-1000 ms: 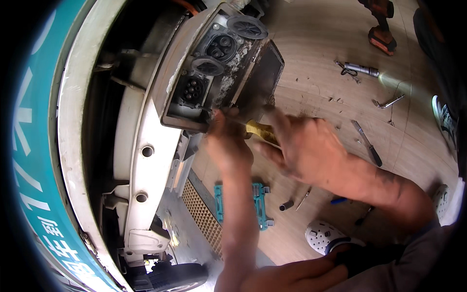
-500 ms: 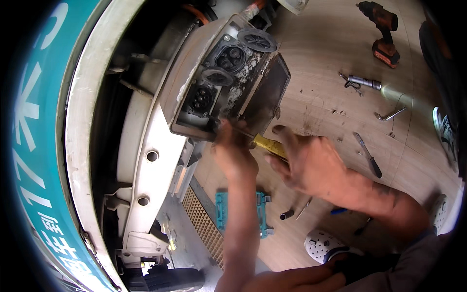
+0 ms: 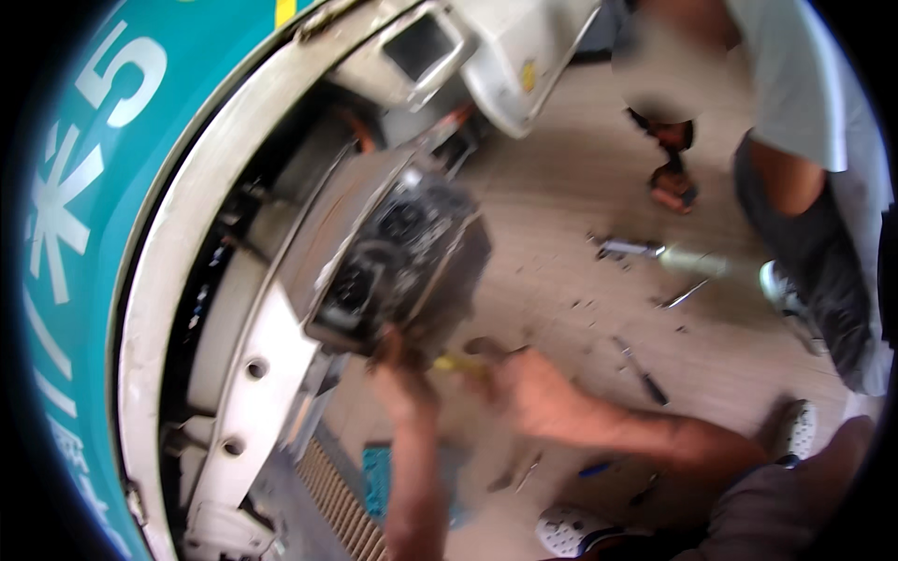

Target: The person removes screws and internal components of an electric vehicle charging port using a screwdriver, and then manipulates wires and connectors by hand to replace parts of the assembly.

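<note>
Nearby, on the right of the wood-patterned floor (image 3: 552, 224), lay a silver metal torch (image 3: 634, 248) and an orange-and-black power drill (image 3: 673, 170); a standing person (image 3: 790, 75) in a pale shirt was at the far right. The right hand (image 3: 526, 385) gripped a yellow-handled tool (image 3: 453, 363) just beside the near end of a grey metal box (image 3: 337, 220). The left hand (image 3: 402, 372) partly hid this end; its grip I could not tell. Since the earlier frame, the pale shirt had come into view.

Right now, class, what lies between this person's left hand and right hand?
In the head view, a yellow tool handle shows between the left hand and the right hand; blur hides how either hand grips it.
</note>
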Action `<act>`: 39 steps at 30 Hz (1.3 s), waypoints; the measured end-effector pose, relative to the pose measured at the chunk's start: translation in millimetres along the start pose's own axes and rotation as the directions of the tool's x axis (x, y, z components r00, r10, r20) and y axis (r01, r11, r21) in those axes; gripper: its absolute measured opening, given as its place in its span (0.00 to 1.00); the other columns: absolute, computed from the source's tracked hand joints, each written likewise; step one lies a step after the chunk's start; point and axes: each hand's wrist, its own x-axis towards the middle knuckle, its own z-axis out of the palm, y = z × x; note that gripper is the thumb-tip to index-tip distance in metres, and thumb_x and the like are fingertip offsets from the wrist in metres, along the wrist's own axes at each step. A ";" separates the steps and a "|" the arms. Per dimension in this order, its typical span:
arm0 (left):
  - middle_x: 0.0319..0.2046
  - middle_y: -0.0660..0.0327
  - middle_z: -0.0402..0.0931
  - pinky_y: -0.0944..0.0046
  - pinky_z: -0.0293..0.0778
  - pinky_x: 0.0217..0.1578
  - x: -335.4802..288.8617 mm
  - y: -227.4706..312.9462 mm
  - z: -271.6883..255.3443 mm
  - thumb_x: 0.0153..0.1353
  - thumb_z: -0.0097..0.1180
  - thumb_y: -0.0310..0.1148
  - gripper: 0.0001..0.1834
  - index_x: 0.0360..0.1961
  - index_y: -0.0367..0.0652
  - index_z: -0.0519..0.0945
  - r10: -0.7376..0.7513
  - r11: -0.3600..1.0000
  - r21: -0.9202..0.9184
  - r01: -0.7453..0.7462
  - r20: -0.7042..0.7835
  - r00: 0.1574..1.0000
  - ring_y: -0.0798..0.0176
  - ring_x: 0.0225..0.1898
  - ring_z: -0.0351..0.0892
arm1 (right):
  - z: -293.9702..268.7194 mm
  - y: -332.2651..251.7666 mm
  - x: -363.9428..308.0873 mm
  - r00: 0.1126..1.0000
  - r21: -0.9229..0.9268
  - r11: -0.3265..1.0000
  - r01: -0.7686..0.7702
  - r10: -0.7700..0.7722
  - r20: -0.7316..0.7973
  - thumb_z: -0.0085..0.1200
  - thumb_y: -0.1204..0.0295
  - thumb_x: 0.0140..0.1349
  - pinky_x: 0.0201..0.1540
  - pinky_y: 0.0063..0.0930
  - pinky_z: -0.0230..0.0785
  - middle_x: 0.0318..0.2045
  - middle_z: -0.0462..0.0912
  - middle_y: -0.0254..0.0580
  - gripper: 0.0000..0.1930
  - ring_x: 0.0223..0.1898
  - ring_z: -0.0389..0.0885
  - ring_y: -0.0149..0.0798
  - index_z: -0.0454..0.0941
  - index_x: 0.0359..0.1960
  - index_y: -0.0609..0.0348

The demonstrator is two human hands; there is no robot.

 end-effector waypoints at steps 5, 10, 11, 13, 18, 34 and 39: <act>0.26 0.63 0.78 0.69 0.69 0.27 -5.8 6.4 7.8 0.69 0.55 0.40 0.12 0.37 0.42 0.79 0.043 0.978 -0.202 -0.048 -0.026 0.999 0.70 0.24 0.74 | -15.1 -39.7 11.7 0.990 -0.548 0.825 0.138 -0.106 0.091 0.52 0.71 0.53 0.21 0.35 0.75 0.26 0.79 0.45 0.11 0.24 0.83 0.42 0.76 0.38 0.61; 0.28 0.62 0.80 0.71 0.70 0.27 -10.7 11.4 12.6 0.67 0.58 0.42 0.14 0.38 0.41 0.80 -0.067 0.991 -0.120 0.064 -0.016 0.998 0.71 0.26 0.75 | -9.5 -24.8 5.3 0.994 -0.506 0.856 0.105 -0.072 0.084 0.52 0.67 0.58 0.19 0.36 0.74 0.26 0.78 0.45 0.17 0.25 0.82 0.41 0.76 0.45 0.68; 0.28 0.61 0.80 0.71 0.70 0.27 -10.7 10.8 14.4 0.67 0.58 0.42 0.14 0.38 0.41 0.80 -0.051 0.993 -0.109 0.045 -0.058 0.997 0.71 0.26 0.76 | -7.0 -23.9 5.4 0.993 -0.505 0.856 0.108 -0.072 0.091 0.52 0.67 0.58 0.19 0.36 0.74 0.26 0.78 0.45 0.17 0.25 0.82 0.41 0.76 0.45 0.68; 0.28 0.61 0.80 0.72 0.70 0.27 -9.4 10.7 12.7 0.67 0.59 0.42 0.14 0.38 0.41 0.80 -0.039 0.995 -0.092 0.028 -0.113 0.993 0.70 0.26 0.76 | -4.0 -23.9 7.8 0.991 -0.496 0.865 0.073 -0.006 0.135 0.51 0.65 0.62 0.20 0.36 0.74 0.27 0.78 0.46 0.19 0.26 0.82 0.42 0.76 0.48 0.68; 0.27 0.60 0.81 0.71 0.71 0.27 -12.2 15.8 21.4 0.66 0.60 0.41 0.14 0.39 0.39 0.80 -0.019 0.990 -0.141 0.012 -0.050 0.999 0.68 0.25 0.77 | -6.5 -32.1 9.8 0.987 -0.591 0.791 0.159 -0.150 0.065 0.51 0.63 0.65 0.18 0.35 0.73 0.24 0.77 0.44 0.18 0.21 0.80 0.41 0.76 0.48 0.65; 0.28 0.59 0.81 0.72 0.65 0.25 -8.8 10.0 6.8 0.66 0.60 0.38 0.11 0.37 0.41 0.79 -0.039 0.995 -0.094 0.035 -0.044 0.998 0.71 0.23 0.73 | -24.9 -47.6 27.3 0.864 0.164 0.849 -0.503 0.488 0.121 0.54 0.64 0.67 0.27 0.41 0.71 0.21 0.79 0.55 0.13 0.22 0.82 0.45 0.82 0.38 0.62; 0.29 0.63 0.79 0.71 0.70 0.30 -6.1 8.7 15.0 0.67 0.57 0.38 0.09 0.40 0.44 0.79 -0.052 0.997 -0.062 0.053 0.004 0.999 0.70 0.30 0.76 | -30.8 -37.9 31.3 0.858 0.219 0.830 -0.513 0.506 0.090 0.50 0.65 0.65 0.33 0.49 0.71 0.24 0.78 0.67 0.16 0.31 0.82 0.64 0.80 0.33 0.69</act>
